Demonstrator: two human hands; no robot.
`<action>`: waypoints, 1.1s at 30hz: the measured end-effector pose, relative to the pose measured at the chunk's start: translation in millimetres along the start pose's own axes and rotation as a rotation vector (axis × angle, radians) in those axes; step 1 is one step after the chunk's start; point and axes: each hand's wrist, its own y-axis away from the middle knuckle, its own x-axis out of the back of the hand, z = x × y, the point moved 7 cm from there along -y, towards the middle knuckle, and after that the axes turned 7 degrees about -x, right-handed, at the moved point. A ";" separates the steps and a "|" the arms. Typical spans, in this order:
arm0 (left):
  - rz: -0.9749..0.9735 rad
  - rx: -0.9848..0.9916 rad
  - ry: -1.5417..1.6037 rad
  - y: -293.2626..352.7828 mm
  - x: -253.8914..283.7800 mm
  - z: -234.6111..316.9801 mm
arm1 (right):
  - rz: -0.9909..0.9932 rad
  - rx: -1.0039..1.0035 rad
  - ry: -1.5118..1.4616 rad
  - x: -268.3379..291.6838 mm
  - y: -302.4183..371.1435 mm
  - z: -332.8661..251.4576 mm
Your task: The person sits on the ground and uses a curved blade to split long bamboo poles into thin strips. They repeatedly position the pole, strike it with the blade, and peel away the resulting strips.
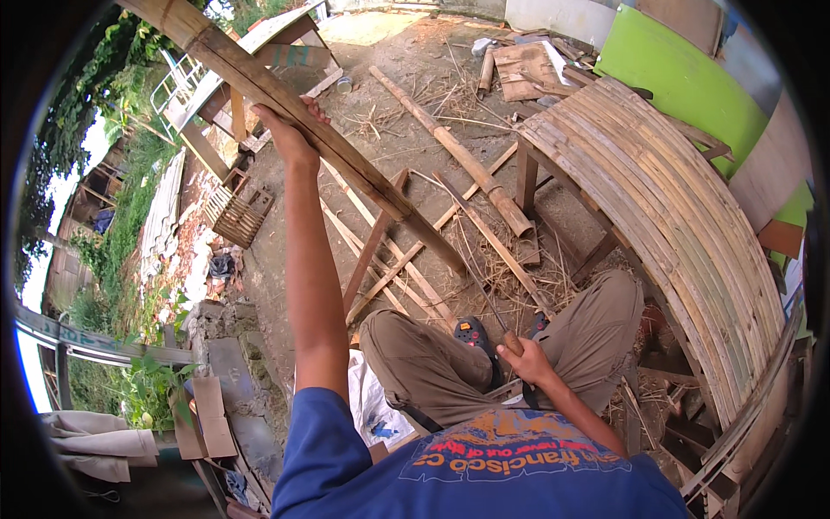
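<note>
A long, thick bamboo pole slants from the upper left down to the ground ahead of my feet. My left hand is closed round it from below, arm stretched out, with the fingertips showing on its far side. A dark lengthwise line runs along the pole below that grip. Low in front of my body, my right hand grips the wooden handle of a long knife. Its thin dark blade points up and away, seen nearly edge-on, below the pole's lower end.
Crossed wooden strips lie on the ground under the pole. Another bamboo pole rests farther off, among straw-like scraps. A bamboo-slat bench stands close on my right. At left are a slatted crate and a broken block wall.
</note>
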 end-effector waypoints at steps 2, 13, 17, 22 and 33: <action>0.025 0.023 0.011 -1.8 8.5 1.5 | 0.015 -0.065 0.037 2.9 -4.9 5.0; 0.143 0.001 -0.059 3.9 29.4 -4.0 | 0.114 -0.345 0.127 -0.6 -37.9 96.4; 0.179 -0.013 -0.108 13.4 54.5 -26.2 | 0.142 -0.309 0.159 -3.8 -42.2 104.3; 0.353 0.030 -0.099 28.4 105.9 -49.7 | 0.086 -0.369 0.195 -3.9 -34.0 91.3; 0.713 -0.013 -0.249 64.6 215.3 -32.1 | 0.063 -0.296 0.240 0.4 -28.7 63.5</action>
